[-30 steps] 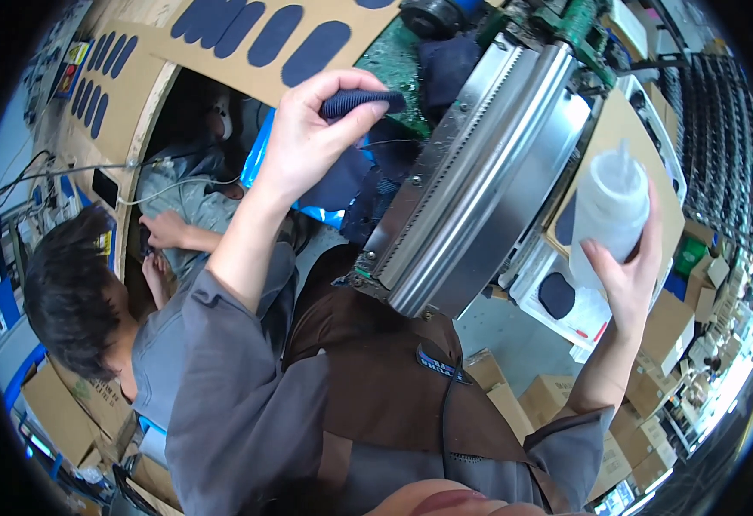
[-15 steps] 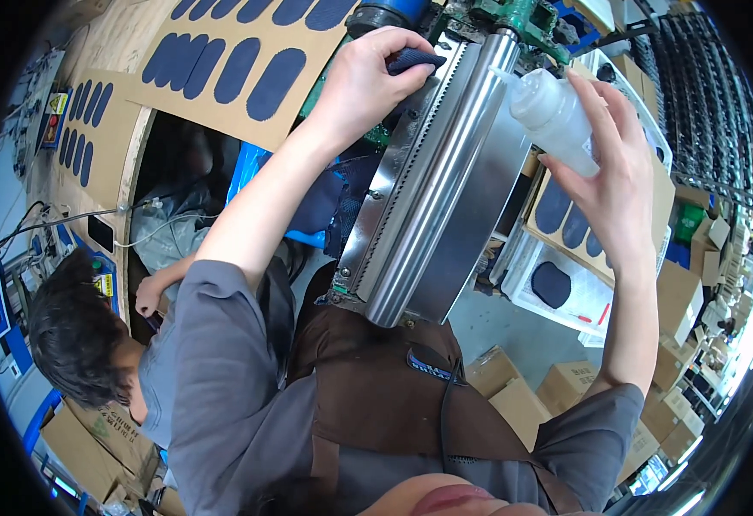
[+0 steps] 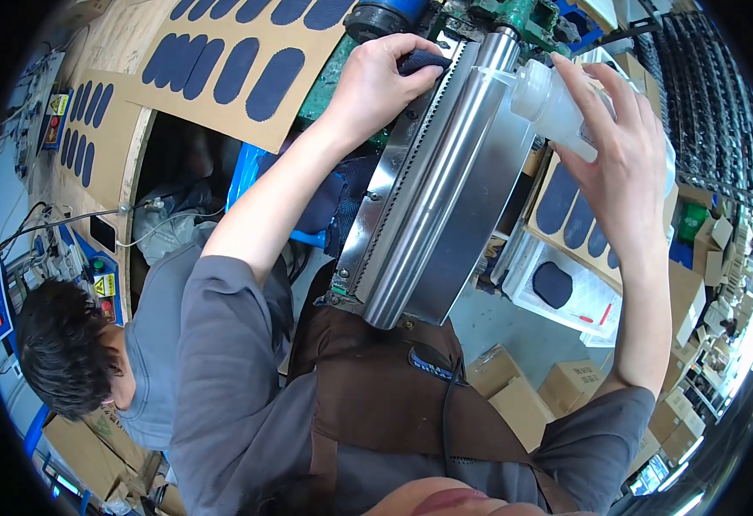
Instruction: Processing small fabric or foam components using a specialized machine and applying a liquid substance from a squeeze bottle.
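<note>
Since the frame of one second ago, both hands have shifted, the right one most visibly in the tilt of what it holds. The squeeze bottle (image 3: 547, 101), then upright with its nozzle up beside the machine, is now tipped over toward the left. Against the frame of half a second ago, its nozzle (image 3: 499, 76) has come farther across the steel roller (image 3: 435, 202). The left hand (image 3: 378, 90) has moved from left of the machine to the upper end of the toothed strip (image 3: 413, 159). The co-worker's head (image 3: 62, 348) is lower than half a second ago.

Orientation: the bottle's long axis slopes from nozzle, upper left, to base, lower right, crosswise to the roller. The nozzle tip overlaps the roller's upper part; contact cannot be determined. The dark piece (image 3: 424, 62) lies roughly left to right, its narrow end toward the roller.

Position relative to hands: the bottle sits within the right hand (image 3: 624, 163), which is wrapped around its body, thumb on the lower side and fingers above. The dark piece is pinched between the left hand's thumb and fingers, opposite the nozzle tip and near it, the two apart in view.
</note>
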Available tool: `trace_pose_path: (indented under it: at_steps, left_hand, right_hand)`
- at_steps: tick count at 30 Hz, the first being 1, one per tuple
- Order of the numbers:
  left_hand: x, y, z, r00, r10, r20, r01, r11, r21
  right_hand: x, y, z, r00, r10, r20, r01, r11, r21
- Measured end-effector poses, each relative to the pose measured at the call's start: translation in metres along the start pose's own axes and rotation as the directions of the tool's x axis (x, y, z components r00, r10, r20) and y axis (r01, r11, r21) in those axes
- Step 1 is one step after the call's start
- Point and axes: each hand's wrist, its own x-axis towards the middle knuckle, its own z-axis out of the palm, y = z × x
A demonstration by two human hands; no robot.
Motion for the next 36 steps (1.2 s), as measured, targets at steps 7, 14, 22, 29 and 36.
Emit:
trace_pose_path:
  at_steps: [7,14,22,29,36]
  left_hand:
    - [-0.002,-0.001,0.003,1.000,-0.020,-0.007,0.020,0.999,-0.037]
    - [-0.001,-0.006,0.005,0.984,0.167,-0.064,-0.164,0.985,0.043]
    - [0.007,-0.011,0.008,0.962,0.265,-0.062,-0.257,0.960,0.114]
    - [0.000,-0.010,-0.007,0.839,0.526,0.140,-0.535,0.750,0.388]
    - [-0.008,-0.009,-0.012,0.714,0.635,0.293,-0.679,0.529,0.509]
  right_hand:
    - [0.005,0.002,-0.003,1.000,-0.015,0.026,0.017,0.998,-0.065]
    - [0.006,0.000,-0.011,0.998,-0.054,0.036,0.059,0.989,-0.134]
    - [0.005,0.002,-0.009,0.999,-0.047,0.028,0.050,0.988,-0.146]
    - [0.000,0.009,-0.006,1.000,-0.023,-0.010,0.023,0.998,-0.051]
    - [-0.010,0.017,-0.005,0.999,0.012,-0.036,-0.012,1.000,0.008]
